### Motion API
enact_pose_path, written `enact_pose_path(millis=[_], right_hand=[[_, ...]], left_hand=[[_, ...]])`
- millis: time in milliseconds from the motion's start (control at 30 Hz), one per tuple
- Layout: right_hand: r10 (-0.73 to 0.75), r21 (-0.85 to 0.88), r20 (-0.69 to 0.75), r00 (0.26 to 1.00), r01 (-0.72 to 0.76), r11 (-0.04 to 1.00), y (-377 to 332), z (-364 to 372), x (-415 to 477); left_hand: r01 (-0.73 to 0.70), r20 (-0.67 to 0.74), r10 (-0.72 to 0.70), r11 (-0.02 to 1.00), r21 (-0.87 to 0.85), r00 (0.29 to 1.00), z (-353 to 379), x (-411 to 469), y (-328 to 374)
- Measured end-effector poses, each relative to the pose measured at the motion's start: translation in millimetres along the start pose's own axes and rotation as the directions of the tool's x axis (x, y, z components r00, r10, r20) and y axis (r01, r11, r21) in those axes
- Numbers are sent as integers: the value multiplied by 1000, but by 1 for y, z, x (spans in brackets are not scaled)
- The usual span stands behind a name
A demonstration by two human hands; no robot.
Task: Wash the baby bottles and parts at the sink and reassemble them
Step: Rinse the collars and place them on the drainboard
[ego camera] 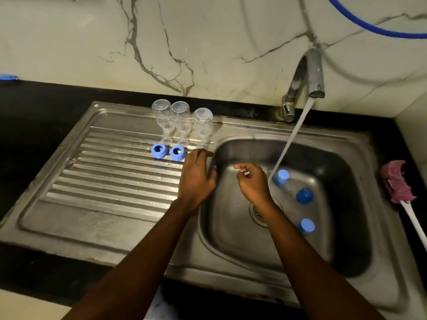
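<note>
Right of the tap stream (291,142), three blue-capped bottles (283,176) lie in the sink basin (346,232), nearest the right hand (254,184). Both hands' fingers are curled; contents cannot be told. The left hand (197,179) sits at the basin rim.

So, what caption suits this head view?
Left hand and right hand at the sink, tap running; three bottles and two blue rings on the drainboard.

No legible text, labels, brands or numbers anywhere in view
</note>
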State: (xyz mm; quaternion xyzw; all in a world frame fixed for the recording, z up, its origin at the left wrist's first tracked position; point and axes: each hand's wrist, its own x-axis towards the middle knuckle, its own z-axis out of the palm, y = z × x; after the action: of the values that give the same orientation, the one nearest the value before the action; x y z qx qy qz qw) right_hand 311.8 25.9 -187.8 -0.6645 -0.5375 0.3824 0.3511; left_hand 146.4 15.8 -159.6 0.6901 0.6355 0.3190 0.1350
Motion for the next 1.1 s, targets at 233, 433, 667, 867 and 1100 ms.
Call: enact_pose_path(millis=[233,433,667,867,1100], right_hand=[[38,-39,-48,998,-40,998,31,-26,-2],[-5,-123,-58,998,-2,992,65,-56,-3],[0,-320,-158,987,-51,946,119,-89,25],[-55,-453,-134,989,-12,891,143,-93,60],[-60,-627,-10,998,41,778,151,-88,84]], left_hand=[[-74,110,70,997,31,991,48,-7,35],[-63,238,60,998,5,969,97,-9,52],[35,435,-34,999,6,900,156,9,50],[111,562,-122,992,53,818,190,33,33],[311,483,-230,946,-94,845,195,40,32]])
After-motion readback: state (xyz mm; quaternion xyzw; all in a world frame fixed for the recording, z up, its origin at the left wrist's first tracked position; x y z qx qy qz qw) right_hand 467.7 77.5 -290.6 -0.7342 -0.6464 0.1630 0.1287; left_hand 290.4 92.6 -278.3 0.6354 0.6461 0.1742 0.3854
